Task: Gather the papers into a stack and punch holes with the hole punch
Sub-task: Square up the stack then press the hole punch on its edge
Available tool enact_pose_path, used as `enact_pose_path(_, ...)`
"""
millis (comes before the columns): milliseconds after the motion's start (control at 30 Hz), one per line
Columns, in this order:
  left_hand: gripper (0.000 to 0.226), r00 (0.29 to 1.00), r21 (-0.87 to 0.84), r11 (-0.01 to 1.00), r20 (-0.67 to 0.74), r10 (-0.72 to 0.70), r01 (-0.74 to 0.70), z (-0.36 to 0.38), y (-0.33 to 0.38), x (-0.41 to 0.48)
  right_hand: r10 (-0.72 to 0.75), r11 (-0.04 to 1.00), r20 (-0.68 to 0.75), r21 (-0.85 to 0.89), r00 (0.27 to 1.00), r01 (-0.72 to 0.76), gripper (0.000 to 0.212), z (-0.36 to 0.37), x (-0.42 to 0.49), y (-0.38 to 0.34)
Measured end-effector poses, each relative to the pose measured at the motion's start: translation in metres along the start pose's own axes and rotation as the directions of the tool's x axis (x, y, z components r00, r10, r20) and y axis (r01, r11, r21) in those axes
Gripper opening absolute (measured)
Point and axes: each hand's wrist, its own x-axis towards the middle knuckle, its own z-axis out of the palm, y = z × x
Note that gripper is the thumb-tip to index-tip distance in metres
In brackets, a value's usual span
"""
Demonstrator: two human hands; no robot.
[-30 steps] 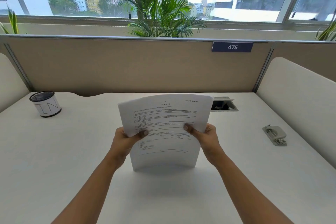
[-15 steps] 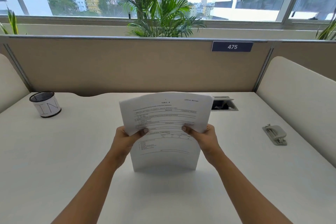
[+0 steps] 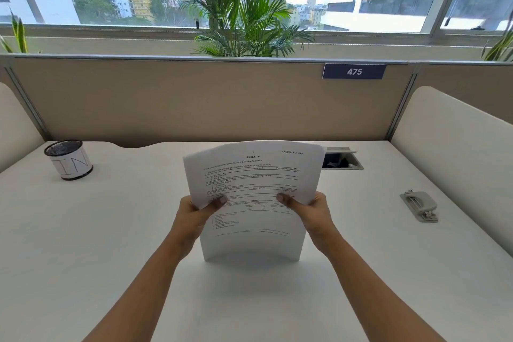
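A stack of printed white papers (image 3: 251, 186) stands upright on its bottom edge in the middle of the white desk (image 3: 111, 244), bowed backwards. My left hand (image 3: 194, 215) grips the stack's left edge and my right hand (image 3: 312, 212) grips its right edge, thumbs on the front sheet. The top sheet sits slightly skewed against the ones behind it. A grey hole punch (image 3: 419, 205) lies flat on the desk to the right, well apart from both hands.
A black mesh pen cup (image 3: 68, 159) with a white label stands at the back left. An open cable hatch (image 3: 342, 159) is set in the desk just behind the papers' right corner. Beige partitions (image 3: 194, 97) close off the back and both sides.
The stack stays upright on the desk in both hands. Its top has shifted very slightly, with the sheets a little more even. The hole punch has not moved.
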Motion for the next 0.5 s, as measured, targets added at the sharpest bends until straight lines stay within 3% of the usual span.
enact_pose_path(167, 0.012, 0.998, -0.037, 0.999, -0.060, -0.017, 0.014, 0.000, 0.002, 0.000, 0.061, 0.998, 0.015, -0.035, 0.998, -0.060, 0.019, -0.012, -0.002, 0.011)
enact_pose_path(300, 0.021, 0.989, -0.173, 0.984, -0.149, 0.020, -0.046, -0.006, 0.004, -0.001, 0.128, 0.991, 0.000, -0.040, 0.992, -0.128, 0.054, -0.028, -0.007, 0.023)
enact_pose_path(367, 0.023, 0.983, -0.251, 0.965, -0.180, 0.027, -0.072, -0.008, 0.003, -0.001, 0.157, 0.988, -0.005, -0.003, 0.988, -0.157, 0.057, -0.034, -0.009, 0.030)
enact_pose_path(500, 0.031, 0.979, -0.351, 0.930, -0.198, 0.037, -0.106, -0.003, 0.003, -0.001, 0.191, 0.946, 0.010, 0.265, 0.982, -0.187, 0.075, -0.033, -0.011, 0.036)
